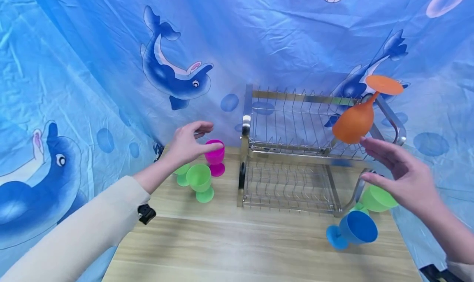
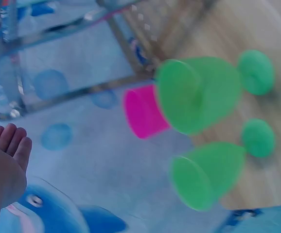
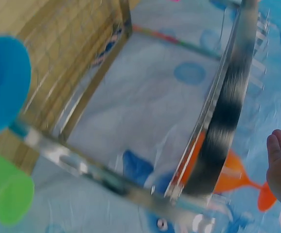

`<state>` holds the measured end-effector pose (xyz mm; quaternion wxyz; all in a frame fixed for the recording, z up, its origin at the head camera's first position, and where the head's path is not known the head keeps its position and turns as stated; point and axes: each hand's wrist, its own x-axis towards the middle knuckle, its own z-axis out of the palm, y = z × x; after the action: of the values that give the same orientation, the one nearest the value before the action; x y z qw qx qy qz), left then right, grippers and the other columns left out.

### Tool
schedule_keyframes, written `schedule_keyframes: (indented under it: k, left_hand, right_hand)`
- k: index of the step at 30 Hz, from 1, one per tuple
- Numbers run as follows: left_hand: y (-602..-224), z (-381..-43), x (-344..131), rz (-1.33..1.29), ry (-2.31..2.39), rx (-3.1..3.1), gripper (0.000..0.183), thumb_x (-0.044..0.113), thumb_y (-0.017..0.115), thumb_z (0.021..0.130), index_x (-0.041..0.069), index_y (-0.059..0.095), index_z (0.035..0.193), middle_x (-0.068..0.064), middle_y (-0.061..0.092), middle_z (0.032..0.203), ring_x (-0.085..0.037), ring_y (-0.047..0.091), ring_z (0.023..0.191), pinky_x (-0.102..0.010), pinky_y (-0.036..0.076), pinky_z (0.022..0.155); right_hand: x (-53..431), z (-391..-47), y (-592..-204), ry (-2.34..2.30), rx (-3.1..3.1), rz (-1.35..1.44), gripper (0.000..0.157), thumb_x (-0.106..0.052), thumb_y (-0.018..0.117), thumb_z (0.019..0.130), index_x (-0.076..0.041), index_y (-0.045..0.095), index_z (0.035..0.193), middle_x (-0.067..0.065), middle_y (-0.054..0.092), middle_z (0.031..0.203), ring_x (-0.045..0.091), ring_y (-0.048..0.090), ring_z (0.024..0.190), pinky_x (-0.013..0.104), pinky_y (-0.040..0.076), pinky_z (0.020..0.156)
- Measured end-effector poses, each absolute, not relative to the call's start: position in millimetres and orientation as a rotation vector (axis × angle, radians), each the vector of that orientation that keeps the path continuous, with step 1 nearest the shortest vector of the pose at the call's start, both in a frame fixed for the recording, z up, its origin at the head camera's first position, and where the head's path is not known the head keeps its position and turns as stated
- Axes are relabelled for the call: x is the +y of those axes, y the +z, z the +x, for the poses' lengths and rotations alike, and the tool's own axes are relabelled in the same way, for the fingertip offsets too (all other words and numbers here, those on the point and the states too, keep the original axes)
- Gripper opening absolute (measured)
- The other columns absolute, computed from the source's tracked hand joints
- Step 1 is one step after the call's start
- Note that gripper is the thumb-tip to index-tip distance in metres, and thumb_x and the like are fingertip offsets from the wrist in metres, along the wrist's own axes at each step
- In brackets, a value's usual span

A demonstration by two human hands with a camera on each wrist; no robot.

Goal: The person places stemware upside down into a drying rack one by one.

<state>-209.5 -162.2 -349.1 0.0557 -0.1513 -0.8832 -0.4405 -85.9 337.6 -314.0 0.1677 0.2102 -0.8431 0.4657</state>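
Orange goblet (image 1: 354,123) sits base-up, tilted, on rack (image 1: 246,125) upper tier, right at right hand (image 1: 409,177) fingertips; contact unclear. Both hands loose, gripping nothing; left hand (image 1: 185,144) near pink goblet (image 1: 215,155).

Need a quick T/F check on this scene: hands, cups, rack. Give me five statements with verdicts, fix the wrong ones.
1. The orange cup has its foot higher than its bowl. True.
2. The left hand grips the pink cup. False: the left hand is open, and the left wrist view shows it apart from that cup.
3. The rack has an upper and a lower tier. True.
4. The blue cup is on the upper tier. False: it is on the table, near the right end of the rack.
5. Two green cups show in the left wrist view. True.
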Motion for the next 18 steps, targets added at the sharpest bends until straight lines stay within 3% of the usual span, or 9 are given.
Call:
schedule_keyframes:
  k: [5, 18]
  left_hand:
    - [-372.6, -199.4, -194.4, -0.44, -1.192, -2.762, 0.083, 0.044, 0.096, 0.08, 0.009, 0.062, 0.146, -0.013, 0.065, 0.145, -0.034, 0.063, 0.133, -0.047, 0.052, 0.114]
    - [-449.8, -167.8, -229.7, -0.371, -1.061, -2.791, 0.099, 0.045, 0.098, 0.075, 0.001, 0.054, 0.152, -0.022, 0.062, 0.145, -0.045, 0.064, 0.127, -0.058, 0.056, 0.106]
  right_hand:
    - [319.2, -76.3, -328.0, 1.602, -2.282, 0.761, 0.082, 0.034, 0.076, 0.071, 0.016, 0.05, 0.147, 0.015, 0.061, 0.153, 0.013, 0.059, 0.14, 0.018, 0.047, 0.112]
    - [280.0, -73.2, -399.7, 1.675, -2.375, 0.803, 0.079, 0.027, 0.079, 0.076, 0.012, 0.051, 0.148, 0.004, 0.061, 0.153, 0.007, 0.057, 0.14, 0.019, 0.046, 0.114]
